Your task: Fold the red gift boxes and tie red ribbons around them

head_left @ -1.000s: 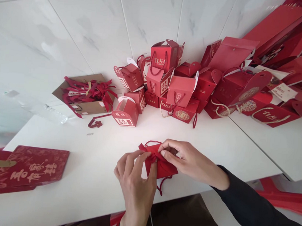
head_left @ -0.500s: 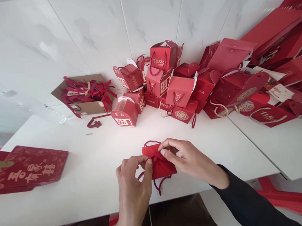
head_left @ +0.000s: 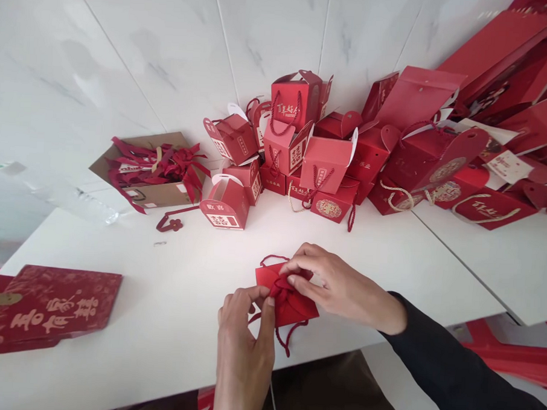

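A small red gift box (head_left: 302, 312) with dark red cord handles sits near the table's front edge. On its top is a red ribbon bow (head_left: 281, 286). My left hand (head_left: 247, 331) pinches the bow's near left side between thumb and forefinger. From the right, my right hand (head_left: 322, 282) pinches the bow's other side, its fingers bent over the box top. The fingers partly cover the ribbon's ends. One cord handle (head_left: 287, 341) hangs off the near side and another (head_left: 275, 258) loops out at the far side.
Several red gift boxes (head_left: 327, 165) are stacked along the tiled wall. A cardboard box (head_left: 163, 195) of red ribbons stands at the back left, beside a loose ribbon with a flower knot (head_left: 175, 225). Dark red printed bags (head_left: 70, 302) lie at the left. A clear plastic bottle (head_left: 74, 199) lies behind them.
Both hands have shifted slightly, the right one a little left and up. The ribbon between the fingers now shows a fuller bow shape. The gift box has barely moved.
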A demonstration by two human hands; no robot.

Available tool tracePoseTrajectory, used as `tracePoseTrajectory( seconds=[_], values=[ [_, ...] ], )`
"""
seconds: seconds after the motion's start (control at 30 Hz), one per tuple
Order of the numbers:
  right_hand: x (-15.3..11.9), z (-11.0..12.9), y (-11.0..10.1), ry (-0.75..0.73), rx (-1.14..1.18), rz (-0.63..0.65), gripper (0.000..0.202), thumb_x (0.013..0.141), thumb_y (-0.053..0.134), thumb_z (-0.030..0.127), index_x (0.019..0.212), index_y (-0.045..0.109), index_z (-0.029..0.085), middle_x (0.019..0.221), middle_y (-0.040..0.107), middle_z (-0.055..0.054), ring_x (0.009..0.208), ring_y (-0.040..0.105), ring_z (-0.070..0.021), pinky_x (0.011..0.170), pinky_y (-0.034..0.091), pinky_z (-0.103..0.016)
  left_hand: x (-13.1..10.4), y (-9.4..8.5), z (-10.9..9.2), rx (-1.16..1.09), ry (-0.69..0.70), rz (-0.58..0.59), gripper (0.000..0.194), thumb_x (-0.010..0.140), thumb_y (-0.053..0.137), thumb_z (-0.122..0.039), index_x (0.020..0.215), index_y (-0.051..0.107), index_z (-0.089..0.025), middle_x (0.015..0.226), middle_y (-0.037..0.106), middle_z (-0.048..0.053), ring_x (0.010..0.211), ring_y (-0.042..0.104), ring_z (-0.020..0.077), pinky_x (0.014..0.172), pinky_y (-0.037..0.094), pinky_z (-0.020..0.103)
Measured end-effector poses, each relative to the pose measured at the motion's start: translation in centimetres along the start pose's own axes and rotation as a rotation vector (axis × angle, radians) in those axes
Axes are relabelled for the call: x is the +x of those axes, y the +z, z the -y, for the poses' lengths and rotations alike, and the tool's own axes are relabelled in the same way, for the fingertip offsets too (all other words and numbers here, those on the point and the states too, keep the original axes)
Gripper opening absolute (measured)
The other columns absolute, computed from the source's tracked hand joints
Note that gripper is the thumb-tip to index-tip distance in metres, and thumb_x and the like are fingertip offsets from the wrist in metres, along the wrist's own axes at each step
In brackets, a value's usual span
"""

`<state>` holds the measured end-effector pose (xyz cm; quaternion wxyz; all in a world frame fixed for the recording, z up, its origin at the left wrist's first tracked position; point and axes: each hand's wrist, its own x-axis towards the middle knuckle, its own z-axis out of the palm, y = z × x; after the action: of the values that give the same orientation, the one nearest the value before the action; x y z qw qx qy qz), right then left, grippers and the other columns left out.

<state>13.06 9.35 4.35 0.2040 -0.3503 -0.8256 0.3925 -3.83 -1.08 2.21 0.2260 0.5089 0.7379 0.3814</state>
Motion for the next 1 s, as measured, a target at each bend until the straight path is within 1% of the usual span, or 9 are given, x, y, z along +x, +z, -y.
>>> tracePoseTrajectory(
  seconds=[0.07,0.13,0.27,0.37,0.43,0.63,0.7,0.9,1.0],
  values=[
    [0.1,0.1,-0.2,0.004,0.003,0.013,0.009,0.098,0.058,0.018,0.095,0.065,0.021,0.100,0.064,-0.005,0.092,0.062,-0.0190,0.084,0.049,-0.033,0.0,-0.2,-0.2,-0.015,-0.008,-0.006,0.022,0.094,0.056,-0.044,0.093,0.069,-0.026,0.083,0.063,0.003,0.082,0.056,0.0240,0.078,0.047,0.040],
    [0.0,0.3,-0.5,0.025,0.022,-0.002,0.009,0.098,0.056,0.018,0.091,0.062,0.022,0.099,0.064,-0.004,0.090,0.061,-0.0181,0.082,0.049,-0.032,-0.1,-0.3,-0.3,-0.020,-0.020,-0.016,0.021,0.093,0.058,-0.044,0.089,0.069,-0.026,0.080,0.061,0.002,0.080,0.055,0.0235,0.080,0.046,0.040],
    [-0.2,0.3,-1.1,0.093,0.056,-0.037,0.011,0.100,0.053,0.024,0.092,0.060,0.022,0.100,0.065,-0.003,0.086,0.060,-0.0170,0.074,0.047,-0.030,-0.5,-0.4,-0.3,-0.036,-0.081,-0.055,0.023,0.091,0.060,-0.046,0.081,0.066,-0.026,0.076,0.056,0.001,0.077,0.054,0.0227,0.077,0.044,0.038],
    [-0.4,0.0,-1.1,0.165,0.071,-0.071,0.013,0.101,0.051,0.028,0.092,0.059,0.023,0.100,0.066,-0.002,0.082,0.060,-0.0164,0.067,0.045,-0.029,-0.9,-0.4,-0.3,-0.051,-0.130,-0.064,0.023,0.091,0.058,-0.045,0.079,0.062,-0.025,0.077,0.056,0.001,0.078,0.053,0.0221,0.073,0.041,0.035],
    [-0.7,-0.3,-1.0,0.195,0.078,-0.091,0.014,0.101,0.050,0.030,0.093,0.059,0.023,0.099,0.067,-0.002,0.081,0.060,-0.0163,0.067,0.044,-0.029,-1.1,-0.4,-0.4,-0.062,-0.159,-0.068,0.024,0.092,0.056,-0.044,0.079,0.059,-0.024,0.078,0.057,0.001,0.078,0.052,0.0215,0.071,0.039,0.033],
    [-1.6,-0.9,-0.7,0.261,0.070,-0.097,0.020,0.103,0.046,0.037,0.093,0.057,0.023,0.097,0.067,-0.001,0.075,0.058,-0.0162,0.065,0.043,-0.030,-1.3,-0.5,-0.5,-0.160,-0.300,0.000,0.030,0.092,0.049,-0.050,0.080,0.053,-0.024,0.077,0.053,0.000,0.070,0.048,0.0181,0.057,0.032,0.029],
    [-1.9,-1.1,-0.7,0.278,0.066,-0.110,0.022,0.103,0.045,0.039,0.093,0.057,0.023,0.096,0.067,-0.002,0.075,0.057,-0.0168,0.063,0.042,-0.030,-1.4,-0.5,-0.5,-0.164,-0.305,0.006,0.029,0.092,0.048,-0.050,0.079,0.052,-0.024,0.075,0.050,-0.001,0.067,0.045,0.0170,0.056,0.031,0.028],
    [-2.2,-1.7,-0.5,0.308,0.085,-0.113,0.025,0.103,0.045,0.043,0.094,0.057,0.023,0.095,0.067,-0.002,0.077,0.057,-0.0180,0.065,0.042,-0.031,-1.4,-1.1,-0.2,-0.206,-0.349,0.079,0.032,0.093,0.045,-0.051,0.076,0.045,-0.024,0.070,0.039,-0.004,0.059,0.028,0.0138,0.055,0.030,0.026],
    [-2.3,-1.9,-0.4,0.313,0.108,-0.112,0.026,0.103,0.045,0.044,0.095,0.058,0.024,0.094,0.066,-0.002,0.080,0.059,-0.0186,0.070,0.044,-0.032,-1.3,-1.2,0.1,-0.240,-0.370,0.110,0.033,0.094,0.043,-0.051,0.075,0.043,-0.024,0.069,0.037,-0.004,0.059,0.029,0.0140,0.054,0.028,0.026]
  ],
)
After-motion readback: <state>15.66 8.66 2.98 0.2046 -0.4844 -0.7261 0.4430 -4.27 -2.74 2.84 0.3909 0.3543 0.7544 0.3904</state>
